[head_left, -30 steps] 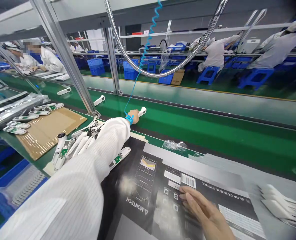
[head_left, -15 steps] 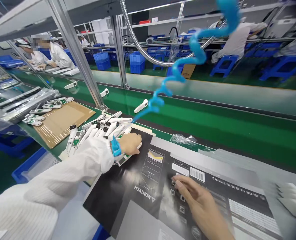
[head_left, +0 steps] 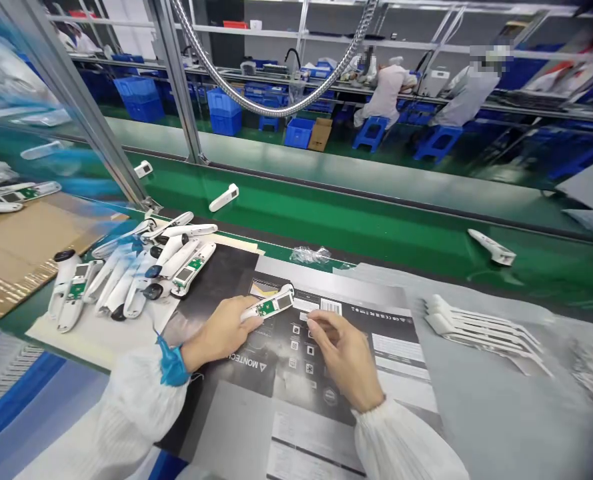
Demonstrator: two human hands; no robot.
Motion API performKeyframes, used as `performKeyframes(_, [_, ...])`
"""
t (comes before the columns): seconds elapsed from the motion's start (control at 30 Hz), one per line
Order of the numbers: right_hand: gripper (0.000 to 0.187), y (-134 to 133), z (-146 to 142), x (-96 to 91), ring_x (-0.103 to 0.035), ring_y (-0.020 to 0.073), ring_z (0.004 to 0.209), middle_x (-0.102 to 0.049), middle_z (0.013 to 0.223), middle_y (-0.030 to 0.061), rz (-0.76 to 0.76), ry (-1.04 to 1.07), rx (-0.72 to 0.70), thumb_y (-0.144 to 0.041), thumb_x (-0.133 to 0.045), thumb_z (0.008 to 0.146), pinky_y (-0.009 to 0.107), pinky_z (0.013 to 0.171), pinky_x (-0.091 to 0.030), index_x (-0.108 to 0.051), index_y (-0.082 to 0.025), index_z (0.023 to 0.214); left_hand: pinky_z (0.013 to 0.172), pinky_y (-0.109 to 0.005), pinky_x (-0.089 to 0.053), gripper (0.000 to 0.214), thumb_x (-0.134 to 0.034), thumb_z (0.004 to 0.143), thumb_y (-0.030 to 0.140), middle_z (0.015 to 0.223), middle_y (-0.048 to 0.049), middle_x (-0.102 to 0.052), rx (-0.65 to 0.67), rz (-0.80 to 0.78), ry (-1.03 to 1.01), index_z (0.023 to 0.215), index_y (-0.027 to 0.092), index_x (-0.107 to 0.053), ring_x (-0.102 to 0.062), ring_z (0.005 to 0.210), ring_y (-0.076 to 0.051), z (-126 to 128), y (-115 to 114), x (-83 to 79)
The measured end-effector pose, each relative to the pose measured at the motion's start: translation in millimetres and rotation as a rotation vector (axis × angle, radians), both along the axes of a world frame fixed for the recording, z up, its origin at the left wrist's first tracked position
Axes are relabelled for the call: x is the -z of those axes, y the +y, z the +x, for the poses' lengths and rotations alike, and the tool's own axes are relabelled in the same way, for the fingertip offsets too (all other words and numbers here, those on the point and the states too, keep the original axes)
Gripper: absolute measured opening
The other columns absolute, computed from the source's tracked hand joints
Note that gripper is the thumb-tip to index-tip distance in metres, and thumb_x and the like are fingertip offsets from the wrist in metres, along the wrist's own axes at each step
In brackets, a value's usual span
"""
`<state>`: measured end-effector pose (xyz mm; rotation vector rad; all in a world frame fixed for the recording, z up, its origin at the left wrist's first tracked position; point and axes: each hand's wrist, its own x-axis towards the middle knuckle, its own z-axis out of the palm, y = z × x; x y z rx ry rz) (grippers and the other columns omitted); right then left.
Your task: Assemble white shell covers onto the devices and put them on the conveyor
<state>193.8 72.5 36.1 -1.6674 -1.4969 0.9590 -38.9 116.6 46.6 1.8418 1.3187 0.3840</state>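
A white handheld device [head_left: 269,307], its green circuit board exposed, was held in the left hand [head_left: 219,330] above a black printed sheet [head_left: 216,280] marked MONTECH, with the fingers closed firmly around one end. The right hand [head_left: 343,353] was held just beside the device, its fingers [head_left: 316,321] drawn into a narrow pinch; no contact with the device could be made out. A blue wrist strap [head_left: 172,365] was worn on the left wrist.

The bare board could be damaged if the device were dropped or knocked, and a slipped grip could send it into the loose pile of white device housings [head_left: 166,260] close by on the left. That crowded pile left little free room on that side. To the right, a stack of white plastic parts [head_left: 481,327] lay on a grey sheet [head_left: 476,413]. Behind, a green conveyor belt [head_left: 356,213] carried a white unit [head_left: 223,197], and seated co-workers [head_left: 386,100] were seen well beyond it.
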Motion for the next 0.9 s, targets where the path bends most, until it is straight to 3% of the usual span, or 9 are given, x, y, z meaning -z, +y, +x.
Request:
performKeyframes(0.17, [0.019, 21.9, -11.9, 7.6, -0.06, 0.0217, 0.092, -0.067, 0.1, 0.006, 0.268, -0.223, -0.088, -0.033, -0.052, 0.096, 0.034, 0.082, -0.043, -0.067, -0.023, 0.101, 0.097, -0.034, -0.044, 0.034, -0.05, 0.091, 0.026, 0.11, -0.0049, -0.067, -0.018, 0.02, 0.087, 0.123, 0.027, -0.063, -0.061, 0.104, -0.023, 3.7, -2.6, 7.8])
performKeyframes(0.33, [0.018, 34.7, -22.6, 10.7, -0.055, 0.0202, 0.088, -0.068, 0.093, 0.0025, 0.438, -0.63, -0.185, -0.026, -0.052, 0.097, 0.037, 0.079, -0.033, -0.067, -0.025, 0.088, 0.096, -0.032, -0.045, 0.035, -0.042, 0.097, 0.029, 0.114, -0.0039, -0.062, -0.034, 0.034, 0.11, 0.127, 0.031, -0.059, -0.061, 0.106, -0.022, 7.2, -8.4, 6.0])
performKeyframes(0.53, [0.013, 34.1, -19.2, 11.4, -0.057, 0.0188, 0.091, -0.071, 0.098, 0.0012, 0.519, -0.672, -0.124, -0.028, -0.052, 0.098, 0.038, 0.084, -0.03, -0.065, -0.025, 0.095, 0.094, -0.031, -0.044, 0.035, -0.038, 0.099, 0.028, 0.118, -0.0005, -0.061, -0.029, 0.044, 0.113, 0.128, 0.036, -0.055, -0.062, 0.108, -0.021, 9.5, -11.9, 7.8])
performKeyframes(0.67, [0.017, 28.7, -22.8, 11.4, -0.056, 0.019, 0.088, -0.072, 0.093, -0.0003, 0.504, -0.677, -0.12, -0.026, -0.051, 0.098, 0.04, 0.086, -0.027, -0.065, -0.026, 0.089, 0.082, -0.03, -0.045, 0.03, -0.038, 0.098, 0.029, 0.112, -0.0023, -0.064, -0.032, 0.03, 0.15, 0.12, 0.033, -0.059, -0.064, 0.099, -0.022, 11.4, -11.2, 6.2])
performKeyframes(0.77, [0.023, 22.8, -25.5, 6.5, -0.056, 0.0183, 0.088, -0.07, 0.09, -0.0018, 0.445, -0.597, -0.217, -0.018, -0.048, 0.097, 0.04, 0.089, -0.027, -0.061, -0.025, 0.08, 0.074, -0.031, -0.043, 0.028, -0.037, 0.097, 0.03, 0.103, -0.0059, -0.067, -0.109, 0.02, 0.2, 0.11, 0.027, -0.062, -0.064, 0.09, -0.024, 13.2, -7.0, 5.8])
performKeyframes(0.83, [0.023, 30.4, -20.8, 1.7, -0.056, 0.0184, 0.088, -0.068, 0.089, -0.0008, 0.394, -0.517, -0.254, -0.015, -0.044, 0.096, 0.038, 0.089, -0.029, -0.057, -0.023, 0.079, 0.07, -0.032, -0.04, 0.026, -0.036, 0.097, 0.03, 0.09, -0.0063, -0.067, -0.169, -0.007, 0.204, 0.101, 0.023, -0.061, -0.063, 0.081, -0.024, 13.0, -2.3, 8.2])
performKeyframes(0.9, [0.02, 54.2, -10.8, -0.7, -0.056, 0.0196, 0.085, -0.066, 0.088, 0.0027, 0.318, -0.495, -0.187, -0.016, -0.04, 0.096, 0.036, 0.083, -0.033, -0.053, -0.022, 0.082, 0.069, -0.032, -0.039, 0.025, -0.036, 0.096, 0.031, 0.08, -0.0047, -0.065, -0.207, -0.032, 0.14, 0.094, 0.021, -0.059, -0.06, 0.074, -0.022, 11.6, 2.1, 12.4])
